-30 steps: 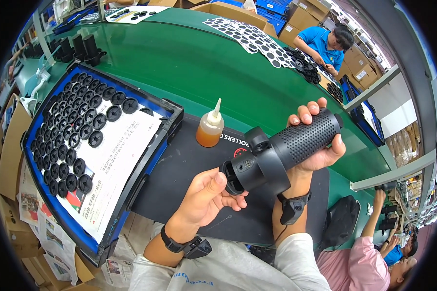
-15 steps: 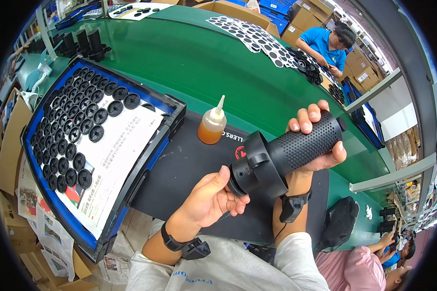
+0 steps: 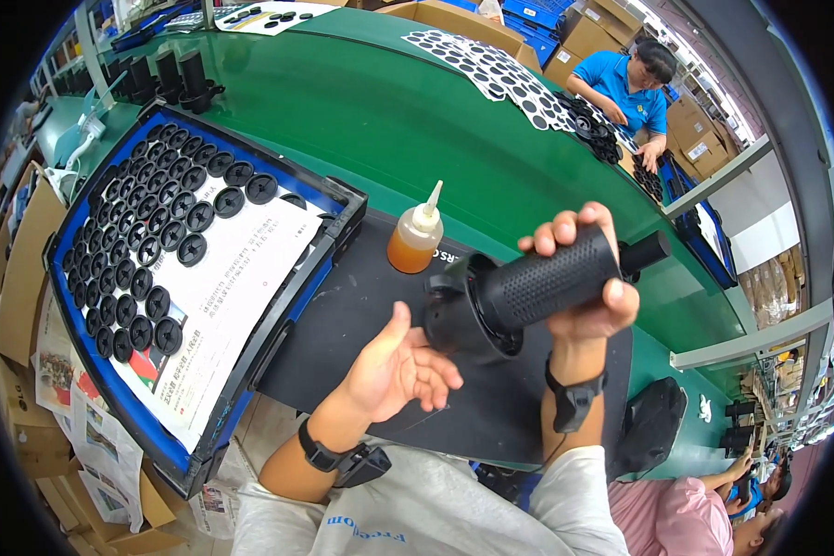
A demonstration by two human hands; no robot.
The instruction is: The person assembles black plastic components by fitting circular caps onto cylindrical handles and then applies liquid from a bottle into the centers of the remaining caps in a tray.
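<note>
My right hand (image 3: 595,320) is wrapped round the perforated barrel of a black microphone (image 3: 551,276), which hangs tilted over a dark mat (image 3: 343,320). A wide black collar sits at its lower left end, and a thin rod sticks out at its upper right end. My left hand (image 3: 391,375) is just below and left of that collar, palm up, fingers loosely bent and apart, holding nothing. Behind the microphone, a clear squeeze bottle (image 3: 415,241) with amber liquid and a pointed nozzle stands upright on the mat.
To the left, a blue tray (image 3: 338,222) with a black rim holds rows of black round discs (image 3: 193,248) on printed paper. Sheets of black circles (image 3: 491,69) lie across the green table (image 3: 324,102), near a co-worker in blue (image 3: 621,88). Black cylinders (image 3: 193,79) stand far left.
My left hand has let go of the microphone's round end and opened. My right hand has turned the microphone, hiding its sockets and bringing the rod into sight. The co-worker's hand has shifted.
</note>
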